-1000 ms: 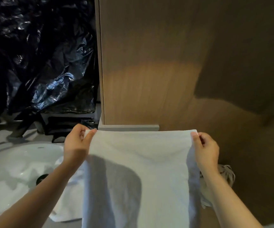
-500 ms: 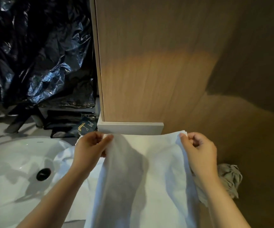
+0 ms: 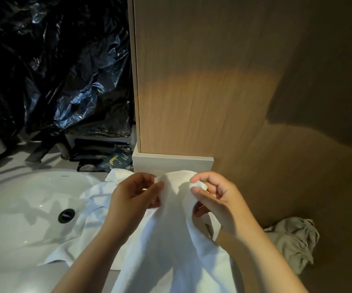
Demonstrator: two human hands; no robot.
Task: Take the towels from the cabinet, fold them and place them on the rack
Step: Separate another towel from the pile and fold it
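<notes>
I have the white towel pinched at its top edge, my left hand clamped on one corner and my right hand clamped on the other, the two corners close together with only a short hump of cloth between my thumbs. The rest of the towel hangs down from my grip toward me in two loose folds. Just below and left of my left hand a second white towel lies crumpled over the rim of the sink. Below and right of my right hand a grey cloth sits bunched on the wooden surface (I cannot tell whether it is one of the towels). Beyond my knuckles stands the wooden cabinet panel. The rack is not in sight.

My worry is the fold going crooked: the hanging halves look uneven, so joining the corners now could set a skewed crease. My right pinch holds only a small wad, which might slip, and the drooping tail could drag into the basin
</notes>
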